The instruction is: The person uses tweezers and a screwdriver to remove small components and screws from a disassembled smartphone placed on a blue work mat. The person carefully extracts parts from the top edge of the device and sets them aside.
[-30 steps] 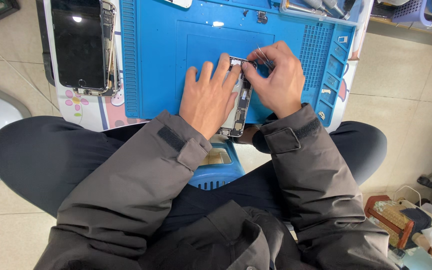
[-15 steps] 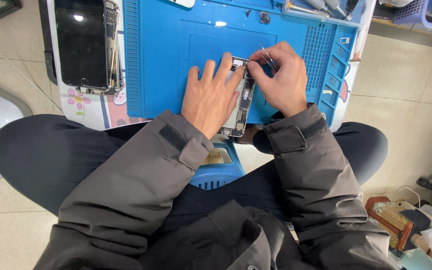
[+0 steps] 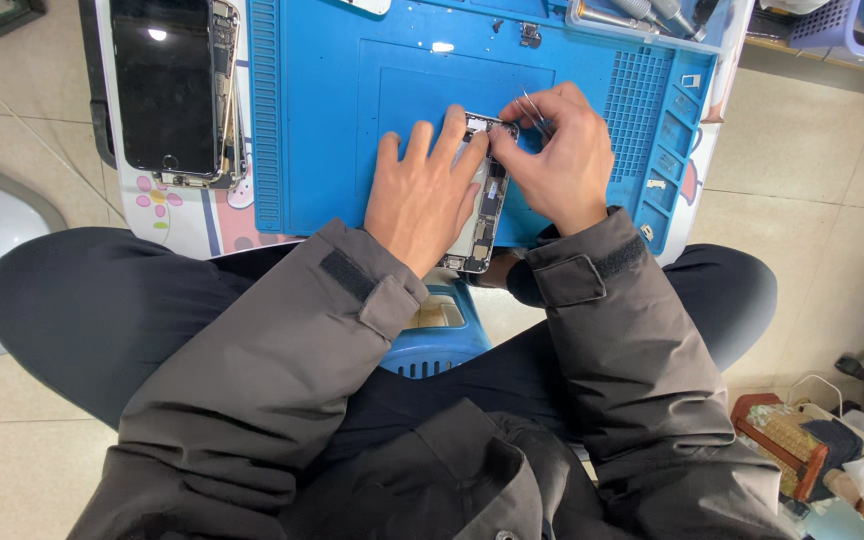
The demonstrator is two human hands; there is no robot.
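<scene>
L hand (image 3: 427,195) lay flat, open, on the opened phone chassis (image 3: 483,215); R hand (image 3: 557,160) pinched thin metal tweezers (image 3: 535,112) over ribbed blue silicone mat (image 3: 332,120).

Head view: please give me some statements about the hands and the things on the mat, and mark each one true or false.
1. The left hand lies flat on the opened phone. True.
2. The right hand holds tweezers. True.
3. The mat is red. False: it is blue.
4. The black screen lies right of the mat. False: it lies left of it.
5. Both hands are gloved. False: they are bare.
</scene>
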